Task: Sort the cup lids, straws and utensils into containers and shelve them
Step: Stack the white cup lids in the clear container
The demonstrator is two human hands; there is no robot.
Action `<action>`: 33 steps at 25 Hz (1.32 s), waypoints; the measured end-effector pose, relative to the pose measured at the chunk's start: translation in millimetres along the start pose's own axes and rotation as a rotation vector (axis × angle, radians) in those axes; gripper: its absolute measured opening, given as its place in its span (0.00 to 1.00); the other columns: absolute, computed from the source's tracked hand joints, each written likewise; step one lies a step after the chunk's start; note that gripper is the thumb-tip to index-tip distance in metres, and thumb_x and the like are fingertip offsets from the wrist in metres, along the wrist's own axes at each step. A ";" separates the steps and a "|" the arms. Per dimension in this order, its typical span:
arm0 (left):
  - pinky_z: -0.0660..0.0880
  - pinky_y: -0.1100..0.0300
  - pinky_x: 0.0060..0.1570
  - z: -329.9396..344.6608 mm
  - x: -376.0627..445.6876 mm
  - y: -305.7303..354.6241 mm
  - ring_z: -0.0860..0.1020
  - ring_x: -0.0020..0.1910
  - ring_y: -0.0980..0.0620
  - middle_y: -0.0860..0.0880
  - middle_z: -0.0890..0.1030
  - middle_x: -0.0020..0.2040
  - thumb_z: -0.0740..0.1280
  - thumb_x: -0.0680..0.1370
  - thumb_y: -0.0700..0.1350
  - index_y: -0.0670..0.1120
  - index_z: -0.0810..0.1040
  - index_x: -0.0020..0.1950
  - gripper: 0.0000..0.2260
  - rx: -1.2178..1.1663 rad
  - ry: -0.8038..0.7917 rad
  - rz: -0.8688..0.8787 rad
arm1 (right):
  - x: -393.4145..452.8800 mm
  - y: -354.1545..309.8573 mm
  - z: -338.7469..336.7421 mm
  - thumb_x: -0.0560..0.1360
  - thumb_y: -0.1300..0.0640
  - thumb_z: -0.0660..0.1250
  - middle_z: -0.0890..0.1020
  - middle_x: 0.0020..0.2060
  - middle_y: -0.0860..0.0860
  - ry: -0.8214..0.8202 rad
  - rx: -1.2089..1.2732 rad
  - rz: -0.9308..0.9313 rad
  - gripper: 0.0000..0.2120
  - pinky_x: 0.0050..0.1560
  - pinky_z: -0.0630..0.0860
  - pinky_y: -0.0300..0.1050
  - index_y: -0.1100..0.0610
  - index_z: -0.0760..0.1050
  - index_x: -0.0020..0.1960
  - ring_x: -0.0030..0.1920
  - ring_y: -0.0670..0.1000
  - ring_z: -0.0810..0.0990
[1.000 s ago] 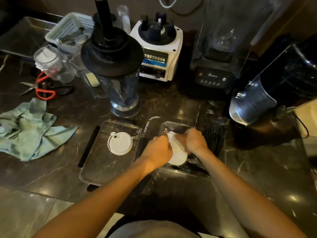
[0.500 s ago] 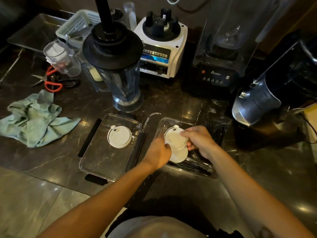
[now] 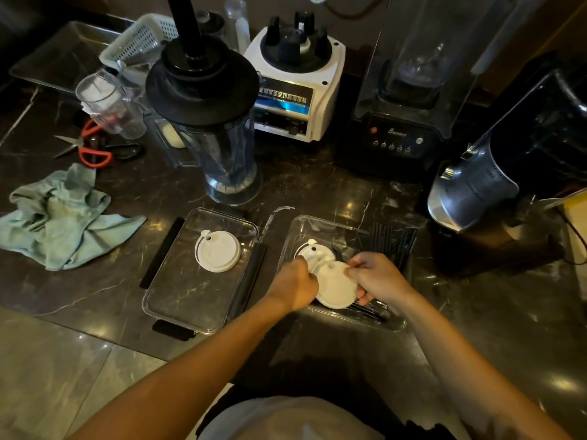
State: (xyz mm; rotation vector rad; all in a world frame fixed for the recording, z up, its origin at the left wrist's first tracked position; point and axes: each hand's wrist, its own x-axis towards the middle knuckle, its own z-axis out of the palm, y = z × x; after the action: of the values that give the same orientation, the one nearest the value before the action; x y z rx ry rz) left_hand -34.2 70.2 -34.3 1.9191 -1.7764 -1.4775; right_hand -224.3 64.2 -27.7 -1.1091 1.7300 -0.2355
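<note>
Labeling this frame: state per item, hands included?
left hand: grips lid edge
right hand: pinches same lid
held lid: lifted over right container
second lid: in right container
third lid: flat in left container

The counter [image 3: 317,198] is dark polished stone, glossy with pale veins. Both containers [image 3: 190,300] [image 3: 320,227] are clear glossy plastic. The cup lids [image 3: 218,251] [image 3: 336,285] look matt white plastic. At the counter's left edge lies a soft, crumpled green cloth [image 3: 60,217].
</note>
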 end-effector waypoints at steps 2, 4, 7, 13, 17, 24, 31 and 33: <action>0.79 0.57 0.47 0.3 3.4 0.9 0.81 0.54 0.44 0.41 0.81 0.57 0.62 0.83 0.41 0.38 0.74 0.66 0.13 0.006 -0.009 -0.016 | -2.0 1.2 -0.2 0.81 0.58 0.65 0.83 0.45 0.57 -0.027 -0.029 0.011 0.07 0.32 0.80 0.42 0.56 0.78 0.58 0.36 0.50 0.81; 0.79 0.56 0.49 1.0 6.1 2.8 0.81 0.57 0.43 0.40 0.81 0.58 0.61 0.83 0.41 0.38 0.72 0.67 0.14 0.044 -0.005 -0.017 | -3.7 1.4 -2.2 0.81 0.58 0.65 0.83 0.46 0.57 -0.044 -0.066 0.008 0.07 0.33 0.80 0.42 0.54 0.77 0.58 0.37 0.50 0.81; 0.82 0.49 0.54 3.2 9.7 3.1 0.82 0.56 0.42 0.40 0.81 0.59 0.64 0.82 0.42 0.40 0.73 0.67 0.14 0.081 -0.014 -0.010 | -3.2 3.1 -9.2 0.81 0.59 0.64 0.83 0.44 0.57 -0.023 -0.014 -0.015 0.07 0.33 0.79 0.44 0.55 0.78 0.57 0.36 0.50 0.79; 0.78 0.58 0.40 5.4 12.1 7.9 0.83 0.49 0.46 0.42 0.82 0.53 0.61 0.83 0.44 0.40 0.76 0.63 0.12 0.007 0.016 -0.035 | -0.4 5.8 -7.5 0.83 0.57 0.62 0.83 0.46 0.54 0.070 0.001 -0.072 0.07 0.33 0.80 0.42 0.55 0.76 0.60 0.36 0.50 0.81; 0.72 0.65 0.35 4.0 12.6 10.4 0.80 0.43 0.52 0.46 0.83 0.47 0.62 0.84 0.47 0.42 0.80 0.57 0.11 -0.166 0.091 -0.049 | 1.8 1.6 0.3 0.84 0.55 0.60 0.82 0.44 0.50 0.126 -0.074 -0.124 0.07 0.32 0.82 0.46 0.51 0.76 0.58 0.39 0.51 0.83; 0.76 0.62 0.44 6.6 8.4 22.4 0.81 0.52 0.52 0.50 0.81 0.52 0.69 0.81 0.51 0.47 0.75 0.61 0.12 -0.623 0.011 -0.073 | 0.9 0.6 8.1 0.83 0.58 0.62 0.83 0.46 0.51 0.028 0.019 -0.101 0.07 0.32 0.78 0.41 0.52 0.78 0.56 0.36 0.48 0.79; 0.79 0.45 0.62 -6.0 7.2 11.1 0.82 0.59 0.44 0.43 0.84 0.58 0.70 0.81 0.46 0.46 0.79 0.64 0.12 -0.953 0.002 -0.102 | -13.7 -12.4 -0.9 0.84 0.48 0.64 0.80 0.36 0.50 0.039 0.116 -0.182 0.10 0.28 0.73 0.39 0.52 0.80 0.55 0.30 0.44 0.77; 0.77 0.45 0.62 -11.6 5.2 5.5 0.82 0.60 0.43 0.41 0.85 0.59 0.68 0.82 0.46 0.43 0.80 0.65 0.13 -1.031 -0.043 -0.081 | -15.0 -18.0 -0.7 0.84 0.48 0.63 0.79 0.34 0.51 0.044 0.101 -0.223 0.10 0.28 0.74 0.40 0.52 0.80 0.53 0.27 0.44 0.77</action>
State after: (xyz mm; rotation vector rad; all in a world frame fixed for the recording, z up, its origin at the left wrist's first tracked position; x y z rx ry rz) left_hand -30.7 58.7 -27.5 1.3852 -0.6437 -1.9048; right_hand -213.9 65.4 -6.7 -1.2292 1.6138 -0.4837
